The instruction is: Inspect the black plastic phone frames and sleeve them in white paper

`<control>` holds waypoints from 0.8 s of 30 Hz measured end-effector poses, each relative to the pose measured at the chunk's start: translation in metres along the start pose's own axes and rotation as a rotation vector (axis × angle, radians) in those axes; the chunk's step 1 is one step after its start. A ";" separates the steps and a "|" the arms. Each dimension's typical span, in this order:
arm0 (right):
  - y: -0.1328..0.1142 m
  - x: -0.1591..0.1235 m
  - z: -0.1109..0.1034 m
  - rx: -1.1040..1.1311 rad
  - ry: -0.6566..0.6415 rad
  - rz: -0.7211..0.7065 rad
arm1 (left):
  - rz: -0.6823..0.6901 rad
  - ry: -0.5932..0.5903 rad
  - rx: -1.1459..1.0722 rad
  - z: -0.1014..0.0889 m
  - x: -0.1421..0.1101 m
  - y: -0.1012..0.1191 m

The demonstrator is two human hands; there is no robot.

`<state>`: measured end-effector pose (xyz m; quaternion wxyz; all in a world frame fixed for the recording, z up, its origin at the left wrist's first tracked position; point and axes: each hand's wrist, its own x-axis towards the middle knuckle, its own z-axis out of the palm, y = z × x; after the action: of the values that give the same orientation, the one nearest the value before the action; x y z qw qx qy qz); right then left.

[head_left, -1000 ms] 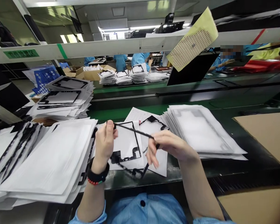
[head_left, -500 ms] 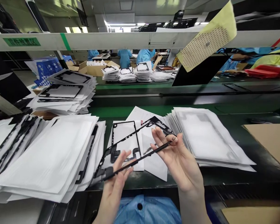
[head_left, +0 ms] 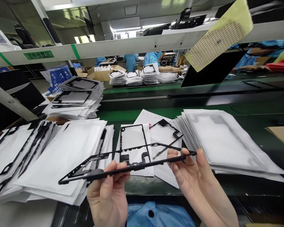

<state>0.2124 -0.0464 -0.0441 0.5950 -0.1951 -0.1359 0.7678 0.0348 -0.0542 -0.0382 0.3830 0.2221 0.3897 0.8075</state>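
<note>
Between my two hands a thin black tablet-like frame (head_left: 142,166) is held up, tilted nearly edge-on, its near long rail towards me. My left hand (head_left: 110,194) pinches that rail left of its middle, thumb below and fingers behind. At the right end, my right hand (head_left: 191,176) grips the corner between thumb and fingers. Below and behind it, another black frame (head_left: 133,127) lies on a white sheet on the bench. A further black frame (head_left: 164,123) lies askew beside it, partly covered by the held one.
White sleeves (head_left: 61,160) with black frames are piled at left, with another stack (head_left: 73,108) behind. A thick stack of white sleeves (head_left: 224,138) stands at right. A white rail (head_left: 132,47) with a hanging yellow sheet (head_left: 217,37) crosses above. Co-workers in blue (head_left: 130,62) are farther back.
The held frame has swung from hanging steeply to lying nearly level and edge-on. My left hand has shifted from the upper end to the near rail; my right hand now grips the right corner.
</note>
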 end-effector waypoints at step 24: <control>0.021 0.023 -0.088 -0.466 0.055 0.038 | -0.866 -0.631 -0.152 0.015 0.080 -0.035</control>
<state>0.2299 -0.0311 -0.1342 0.5227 -0.3505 -0.2897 0.7211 0.0116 0.0303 -0.0522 0.7943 0.2444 0.2521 0.4958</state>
